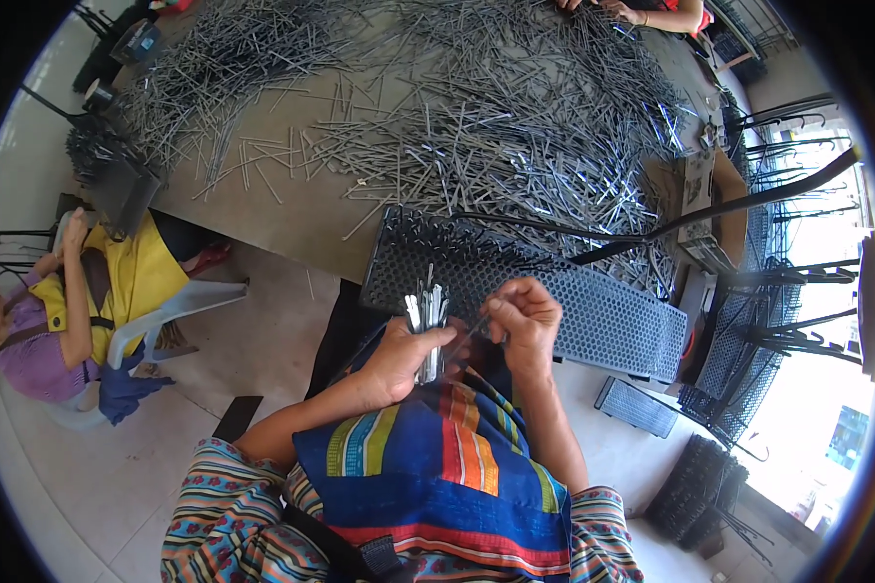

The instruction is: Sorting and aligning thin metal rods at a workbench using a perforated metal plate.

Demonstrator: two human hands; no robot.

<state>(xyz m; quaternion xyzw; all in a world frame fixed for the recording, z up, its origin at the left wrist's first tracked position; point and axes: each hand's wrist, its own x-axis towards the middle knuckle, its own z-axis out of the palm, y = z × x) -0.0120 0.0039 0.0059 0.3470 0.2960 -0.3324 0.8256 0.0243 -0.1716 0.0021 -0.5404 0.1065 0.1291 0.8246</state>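
A bundle of thin metal strips (428, 313) stands roughly upright in my left hand (399, 361), whose fingers wrap round it in front of my lap. To its right, my right hand (527, 325) is closed in a pinch. From its fingertips a thin metal strip, smeared by motion, slants down toward the bundle. Just beyond both hands lies a long dark perforated metal panel (603, 311). Its left part bristles with many short dark pieces standing in the holes.
Heaps of loose metal strips (515, 146) cover much of the table (292, 228). A long bent black rod (749, 202) crosses above the panel, near a cardboard box (715, 209). A seated co-worker (58, 321) is at left; another person's hands (622, 10) show at the far edge. Perforated racks stand at right.
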